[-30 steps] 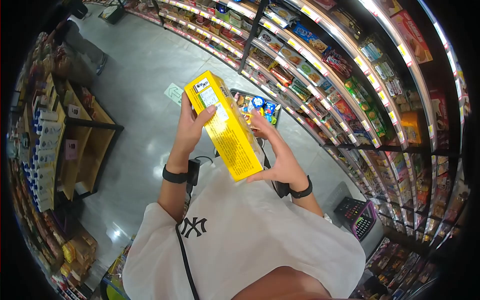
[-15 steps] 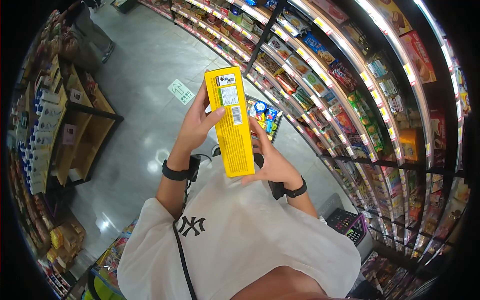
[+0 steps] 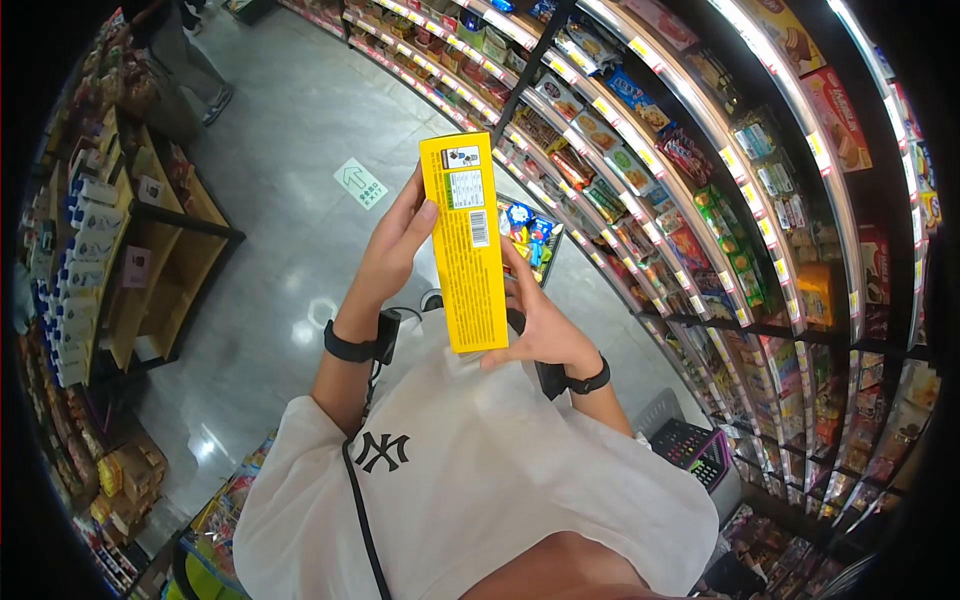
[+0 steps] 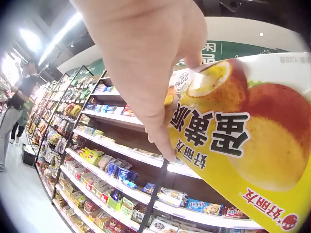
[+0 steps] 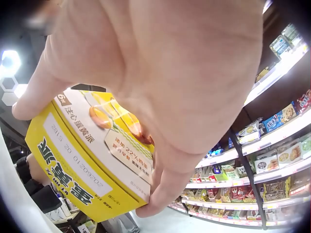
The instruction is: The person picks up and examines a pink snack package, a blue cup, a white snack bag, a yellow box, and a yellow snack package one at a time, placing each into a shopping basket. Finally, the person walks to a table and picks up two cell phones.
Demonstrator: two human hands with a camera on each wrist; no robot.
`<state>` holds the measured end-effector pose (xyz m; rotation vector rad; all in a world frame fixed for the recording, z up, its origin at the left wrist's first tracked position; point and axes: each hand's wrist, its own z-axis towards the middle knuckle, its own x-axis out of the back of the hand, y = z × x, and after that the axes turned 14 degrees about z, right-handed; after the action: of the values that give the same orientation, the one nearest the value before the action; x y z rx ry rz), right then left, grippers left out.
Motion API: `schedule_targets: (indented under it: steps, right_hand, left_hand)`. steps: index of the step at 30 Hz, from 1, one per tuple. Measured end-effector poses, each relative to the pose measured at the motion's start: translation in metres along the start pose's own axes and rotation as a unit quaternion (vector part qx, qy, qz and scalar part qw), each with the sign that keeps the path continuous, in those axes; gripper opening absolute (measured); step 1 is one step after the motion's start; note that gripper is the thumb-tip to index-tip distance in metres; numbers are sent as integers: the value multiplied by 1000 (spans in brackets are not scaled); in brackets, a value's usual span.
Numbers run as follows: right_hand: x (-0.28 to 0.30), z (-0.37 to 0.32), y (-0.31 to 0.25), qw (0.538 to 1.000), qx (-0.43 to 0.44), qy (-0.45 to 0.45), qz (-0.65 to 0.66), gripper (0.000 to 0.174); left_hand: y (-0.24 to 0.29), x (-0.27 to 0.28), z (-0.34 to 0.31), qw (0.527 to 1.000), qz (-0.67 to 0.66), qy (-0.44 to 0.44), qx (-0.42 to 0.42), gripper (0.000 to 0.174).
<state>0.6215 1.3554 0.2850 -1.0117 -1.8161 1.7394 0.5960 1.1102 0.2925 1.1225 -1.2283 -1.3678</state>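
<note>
Yellow box (image 3: 466, 285) is held up: fingers of the left hand (image 3: 391, 250) grip its far part, fingers of the right hand (image 3: 553, 328) grip its near end.

Aisle floor (image 3: 280, 225): lying open beside left hand (image 3: 393, 250).
Egg-yolk pie box (image 3: 463, 265): blocking the middle.
Snack shelves (image 3: 705, 126): walling the right.

Long store shelves (image 3: 736, 158) packed with snack packets and boxes fill the right of the head view, a dark, purple-edged basket (image 3: 690, 440) beside them. A pale green arrow sign (image 3: 359, 183) marks the grey floor (image 3: 280, 190). At left, white bottles (image 3: 95, 245) line a wooden display stand (image 3: 160, 310); beyond it stands another person (image 3: 185, 65).
</note>
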Motion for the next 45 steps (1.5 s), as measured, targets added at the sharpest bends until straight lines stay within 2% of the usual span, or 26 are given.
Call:
schedule_targets:
  steps: [19,45]
  right_hand:
    - [8,-1,8,1000,-14,-6,13,149]
    - [15,-17,10,999,-22,19,42,144]
  left_hand:
    - [-6,-5,6,1000,18,-2,24,69]
    - [-11,-23,4,998,29,-7,46,63]
